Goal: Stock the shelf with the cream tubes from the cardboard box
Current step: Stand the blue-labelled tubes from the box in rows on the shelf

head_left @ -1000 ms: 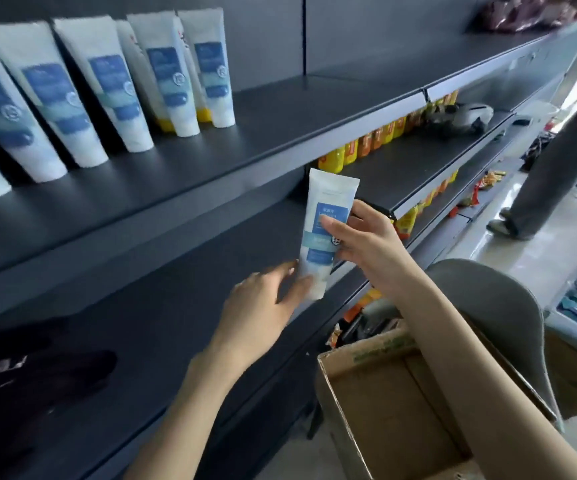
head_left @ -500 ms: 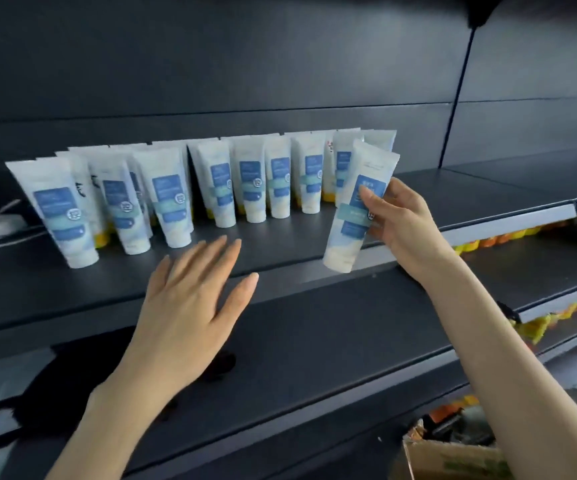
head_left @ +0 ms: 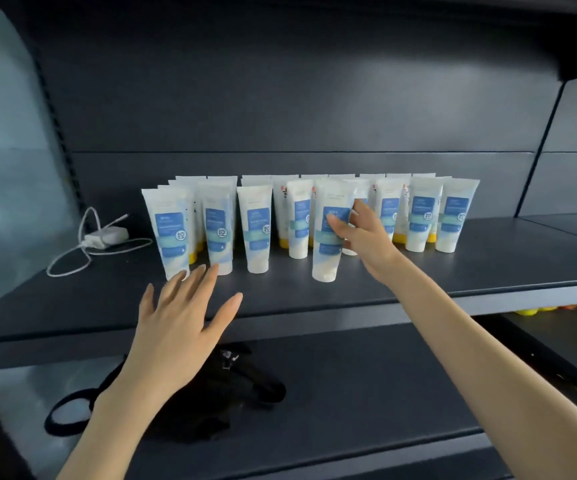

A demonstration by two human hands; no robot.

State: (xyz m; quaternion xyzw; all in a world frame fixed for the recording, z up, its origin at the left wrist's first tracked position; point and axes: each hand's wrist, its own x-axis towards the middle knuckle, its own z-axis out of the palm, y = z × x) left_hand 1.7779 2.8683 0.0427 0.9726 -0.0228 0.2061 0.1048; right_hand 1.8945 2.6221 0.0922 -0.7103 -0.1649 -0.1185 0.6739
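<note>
**Head view**

1. The right hand (head_left: 363,237) grips one cream tube (head_left: 327,258) about its middle. The thumb lies across the blue label and the fingers curl round its far side.
2. The held tube is upright, cap end down, at the deck of the shelf (head_left: 314,299). Whether the cap touches the deck cannot be told.
3. The stocked tubes (head_left: 257,233) stand in rows directly beyond both hands, cap ends down. They have white bodies and blue labels, and some rear ones show yellow caps.
4. Stocked tubes stand just left and just right of the held tube and close behind the right hand's fingers. The held tube sits forward of its neighbours.
5. The left hand (head_left: 176,323) is flat, fingers straight and spread, palm down, holding nothing. It is over the shelf's front edge. Its fingertips lie just short of the two front tubes at the left end; contact cannot be told.
6. Left of the left hand and further back on the same shelf lies a white power adapter (head_left: 106,236) with a looped cable (head_left: 69,261).
7. Below the left hand, on the lower shelf (head_left: 366,393), lies a black bag (head_left: 218,403), partly hidden by the left forearm.
8. Beyond the right forearm, under the shelf edge, yellow-capped products (head_left: 536,310) show.
</note>
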